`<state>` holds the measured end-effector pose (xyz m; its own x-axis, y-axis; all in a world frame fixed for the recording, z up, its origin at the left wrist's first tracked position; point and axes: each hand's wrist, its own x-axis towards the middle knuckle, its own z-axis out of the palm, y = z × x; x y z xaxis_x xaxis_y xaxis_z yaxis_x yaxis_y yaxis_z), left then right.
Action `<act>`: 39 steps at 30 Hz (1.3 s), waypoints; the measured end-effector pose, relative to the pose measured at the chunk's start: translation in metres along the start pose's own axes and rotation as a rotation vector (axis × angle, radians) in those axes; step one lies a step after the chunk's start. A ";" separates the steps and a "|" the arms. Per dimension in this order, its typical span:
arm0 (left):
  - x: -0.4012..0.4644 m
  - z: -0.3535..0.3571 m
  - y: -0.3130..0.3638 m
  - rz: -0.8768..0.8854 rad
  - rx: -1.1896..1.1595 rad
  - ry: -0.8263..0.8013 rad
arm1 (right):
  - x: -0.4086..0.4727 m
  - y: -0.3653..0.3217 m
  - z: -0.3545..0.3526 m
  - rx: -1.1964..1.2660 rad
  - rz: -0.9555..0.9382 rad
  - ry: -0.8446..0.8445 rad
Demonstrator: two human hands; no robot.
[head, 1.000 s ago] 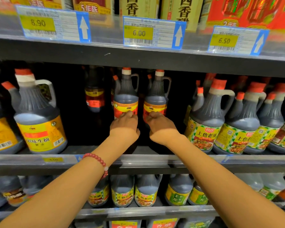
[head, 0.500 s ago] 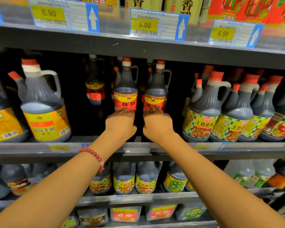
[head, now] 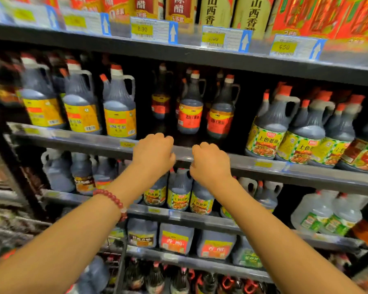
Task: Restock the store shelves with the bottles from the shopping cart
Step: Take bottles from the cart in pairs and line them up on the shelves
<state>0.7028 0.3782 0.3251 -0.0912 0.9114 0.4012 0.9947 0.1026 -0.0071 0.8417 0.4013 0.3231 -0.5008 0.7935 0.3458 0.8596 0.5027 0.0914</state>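
Two dark soy sauce bottles with red-orange labels stand side by side on the middle shelf [head: 295, 166], the left bottle [head: 189, 117] and the right bottle [head: 221, 124]. My left hand [head: 154, 154] and my right hand [head: 209, 164] hover just in front of the shelf's front edge, below those bottles and apart from them. Both hands hold nothing and their fingers are loosely curled. At the bottom of the view, several dark bottles with red caps [head: 157, 280] lie in the shopping cart [head: 121, 264].
Large yellow-label jugs [head: 119, 115] fill the shelf to the left, green-and-yellow label jugs [head: 268, 132] to the right. Another dark bottle [head: 160, 100] stands deeper in the gap. The upper shelf with price tags [head: 153, 30] overhangs. Lower shelves hold more bottles [head: 179, 198].
Both hands have let go of the two red-label bottles and drawn back and down to the shelf edge. The view has swung left and downward, showing the cart.
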 end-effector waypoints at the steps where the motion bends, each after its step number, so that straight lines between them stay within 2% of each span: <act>1: -0.016 -0.003 0.000 -0.003 -0.002 0.004 | -0.012 -0.007 -0.001 0.018 -0.015 -0.008; 5: -0.080 -0.005 -0.006 -0.029 0.020 -0.054 | -0.057 -0.039 0.006 0.072 -0.073 -0.052; 12: -0.182 0.007 -0.048 -0.164 0.102 -0.289 | -0.103 -0.108 0.019 0.140 -0.201 -0.193; 19: -0.272 0.026 -0.126 -0.374 0.058 -0.425 | -0.124 -0.192 0.056 0.183 -0.350 -0.313; 26: -0.346 0.062 -0.226 -0.543 0.044 -0.612 | -0.136 -0.289 0.108 0.200 -0.419 -0.498; 32: -0.397 0.104 -0.310 -0.662 -0.087 -0.701 | -0.129 -0.380 0.157 0.197 -0.401 -0.634; 35: -0.421 0.125 -0.342 -0.679 -0.132 -0.681 | -0.134 -0.423 0.180 0.240 -0.400 -0.719; 38: -0.438 0.144 -0.362 -0.682 -0.161 -0.658 | -0.144 -0.460 0.212 0.255 -0.457 -0.629; 39: -0.442 0.151 -0.367 -0.691 -0.184 -0.666 | -0.149 -0.470 0.226 0.276 -0.463 -0.650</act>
<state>0.3713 -0.0019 0.0122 -0.6092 0.7178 -0.3372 0.6984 0.6870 0.2008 0.4895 0.1247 0.0175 -0.8278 0.4838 -0.2840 0.5398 0.8247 -0.1689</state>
